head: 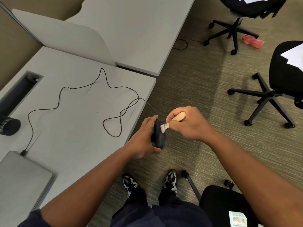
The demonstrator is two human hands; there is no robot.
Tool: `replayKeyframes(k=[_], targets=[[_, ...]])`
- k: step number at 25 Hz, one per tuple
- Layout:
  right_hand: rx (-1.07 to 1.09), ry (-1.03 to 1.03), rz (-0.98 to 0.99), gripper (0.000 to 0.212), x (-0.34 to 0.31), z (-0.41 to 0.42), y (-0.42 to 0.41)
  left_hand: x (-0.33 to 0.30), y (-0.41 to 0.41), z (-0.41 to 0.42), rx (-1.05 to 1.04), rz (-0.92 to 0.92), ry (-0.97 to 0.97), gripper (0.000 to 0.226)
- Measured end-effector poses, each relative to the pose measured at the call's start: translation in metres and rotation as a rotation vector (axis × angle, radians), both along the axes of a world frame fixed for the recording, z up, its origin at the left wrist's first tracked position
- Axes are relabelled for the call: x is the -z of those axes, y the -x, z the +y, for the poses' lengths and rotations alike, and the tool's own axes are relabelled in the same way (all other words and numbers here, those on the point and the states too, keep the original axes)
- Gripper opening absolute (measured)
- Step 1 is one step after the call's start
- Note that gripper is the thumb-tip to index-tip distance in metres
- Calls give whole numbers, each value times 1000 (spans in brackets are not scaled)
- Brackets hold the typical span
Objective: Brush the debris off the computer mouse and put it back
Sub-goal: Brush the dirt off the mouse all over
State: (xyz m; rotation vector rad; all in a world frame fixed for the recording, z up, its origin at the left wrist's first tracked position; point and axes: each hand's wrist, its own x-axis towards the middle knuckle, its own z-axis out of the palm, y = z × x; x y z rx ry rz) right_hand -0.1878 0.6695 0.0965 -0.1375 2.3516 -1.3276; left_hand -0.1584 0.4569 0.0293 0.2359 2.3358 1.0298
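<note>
My left hand (142, 139) grips a black computer mouse (158, 134), held on edge in the air just past the grey desk's (78, 128) right edge, above the carpet. My right hand (188, 122) is closed around a small wooden-handled brush (179, 117). Its pale bristles (164, 126) touch the mouse's upper side. The mouse's thin black cable (65, 88) runs from the mouse in loops across the desk to a plug at a closed grey laptop (21, 176) at the lower left.
A second desk with a divider panel (68, 36) lies beyond. Black office chairs (268, 94) stand on the carpet to the right, another chair seat (219, 202) beside my legs. A dark cylinder (8, 126) and a cable slot (21, 89) sit at the desk's left.
</note>
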Motion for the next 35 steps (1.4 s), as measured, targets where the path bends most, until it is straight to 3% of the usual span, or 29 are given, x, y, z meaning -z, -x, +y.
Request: replayKeyframes(k=[2,5,9,12,19,22,27,31,35], targets=[[8,20,-18,9,2,0,1,-1,-1,-1,3,-20,-31,129],[61,-13,131,9,3,1,0,-2,-3,-1,6,-44,-86,127],[56,45,29,11,6,3,1,-1,-3,-1,3,-44,-108,127],[97,13,104,8,10,4,0,-1,-4,-2,-11,-62,-136,128],[168,42,79,16,14,9,3,-2,-5,-5,-42,-142,-214,129],[276,179,-21,14,19,13,6,-2,-3,-7,-57,-166,-243,130],[188,287,-218,10,14,16,7,3,-2,-9,-105,-199,-278,131],[306,337,-180,10,17,12,7,5,-2,-9,-116,-189,-284,129],[261,303,-199,11,16,13,9,2,0,-10,-112,-191,-286,129]])
